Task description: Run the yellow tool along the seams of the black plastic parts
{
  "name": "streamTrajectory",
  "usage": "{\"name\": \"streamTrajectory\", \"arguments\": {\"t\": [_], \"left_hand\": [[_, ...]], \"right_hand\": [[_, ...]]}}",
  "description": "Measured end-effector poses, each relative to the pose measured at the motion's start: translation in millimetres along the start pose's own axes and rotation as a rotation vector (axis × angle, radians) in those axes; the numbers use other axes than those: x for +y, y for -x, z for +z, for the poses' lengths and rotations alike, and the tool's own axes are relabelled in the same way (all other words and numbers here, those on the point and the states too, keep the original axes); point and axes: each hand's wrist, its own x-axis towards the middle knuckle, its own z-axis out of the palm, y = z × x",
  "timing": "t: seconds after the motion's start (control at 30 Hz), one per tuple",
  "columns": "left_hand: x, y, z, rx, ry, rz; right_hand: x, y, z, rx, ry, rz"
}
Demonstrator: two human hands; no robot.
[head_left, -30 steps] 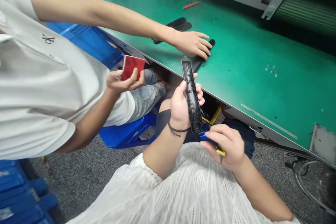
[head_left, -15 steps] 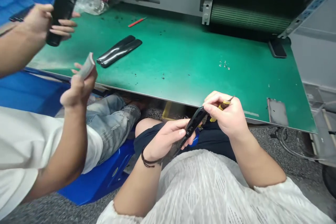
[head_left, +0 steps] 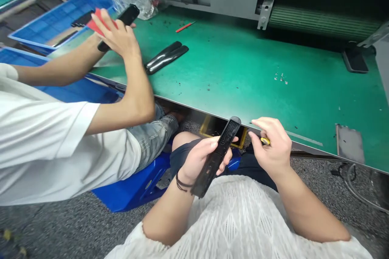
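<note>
My left hand (head_left: 203,154) is wrapped round a long black plastic shell (head_left: 223,139), its ribbed inner side facing up. The shell slants over my lap, with its rounded end pointing away from me near the table edge. Just right of that end is my right hand (head_left: 271,143), apart from the shell. Its thumb and forefinger are spread, while the other fingers curl round a small yellow-handled tool (head_left: 265,141); most of the tool is hidden in the palm.
Two glossy black shells (head_left: 167,57) and a red stick-like tool (head_left: 184,27) lie on the green table (head_left: 231,64). A grey plate (head_left: 349,142) and a phone (head_left: 355,60) are at right. On the left, a co-worker's hand (head_left: 121,38) rubs a red sheet over another black piece.
My right hand has come away from the shell's end, and the shell has turned to show its inner side. The co-worker's hands have come together on their piece. The view has shifted left.
</note>
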Motion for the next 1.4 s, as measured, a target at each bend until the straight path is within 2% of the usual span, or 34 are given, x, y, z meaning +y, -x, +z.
{"name": "streamTrajectory", "arguments": {"t": [0.07, 0.17, 0.23, 0.3, 0.33, 0.4, 0.47, 0.53, 0.6, 0.63, 0.7, 0.77, 0.83, 0.9, 1.0, 1.1, 1.2, 1.4], "left_hand": [[2, 1, 0.9, 0.0, 0.017, -0.026], [5, 3, 4.3, -0.048, 0.032, -0.075], [10, 4, 2.3, -0.126, 0.052, -0.122], [18, 6, -3.8, -0.194, 0.033, -0.151], [22, 7, -7.0, -0.184, -0.009, -0.119], [28, 8, -10.0, -0.049, -0.153, 0.085], [26, 6, -5.0, 0.135, -0.272, 0.392], [19, 2, 6.9, 0.233, -0.281, 0.626], [12, -4, 20.3, 0.291, -0.207, 0.775], [10, -8, 25.6, 0.33, -0.181, 0.809], [9, -14, 30.8, 0.395, -0.175, 0.757], [11, -19, 29.0, 0.398, -0.193, 0.588], [13, -21, 23.9, 0.377, -0.21, 0.451], [12, -21, 19.9, 0.382, -0.222, 0.388], [7, -17, 20.7, 0.363, -0.219, 0.322], [3, -14, 27.2, 0.326, -0.233, 0.281], [2, -11, 34.1, 0.302, -0.297, 0.245], [2, -6, 40.0, 0.247, -0.405, 0.221]], "right_hand": [[4, 2, 1, -0.039, 0.01, -0.038], [8, 0, 1, -0.14, 0.008, -0.27], [11, -2, -2, -0.213, 0.01, -0.391], [12, -4, -4, -0.243, -0.003, -0.408], [12, -3, -5, -0.248, -0.019, -0.386], [7, 1, -4, -0.257, -0.079, -0.302], [-4, 11, 2, -0.283, -0.19, -0.176], [-19, 24, 11, -0.326, -0.323, -0.018], [-33, 36, 19, -0.392, -0.432, 0.148], [-38, 40, 21, -0.434, -0.464, 0.235], [-41, 44, 19, -0.525, -0.498, 0.421], [-34, 41, 9, -0.603, -0.488, 0.569], [-20, 30, -6, -0.657, -0.424, 0.585], [-8, 15, -21, -0.656, -0.287, 0.447], [0, -11, -37, -0.576, -0.016, 0.059], [-2, -36, -41, -0.497, 0.289, -0.293], [-4, -57, -38, -0.446, 0.447, -0.424], [-8, -80, -29, -0.485, 0.467, -0.528]]}}
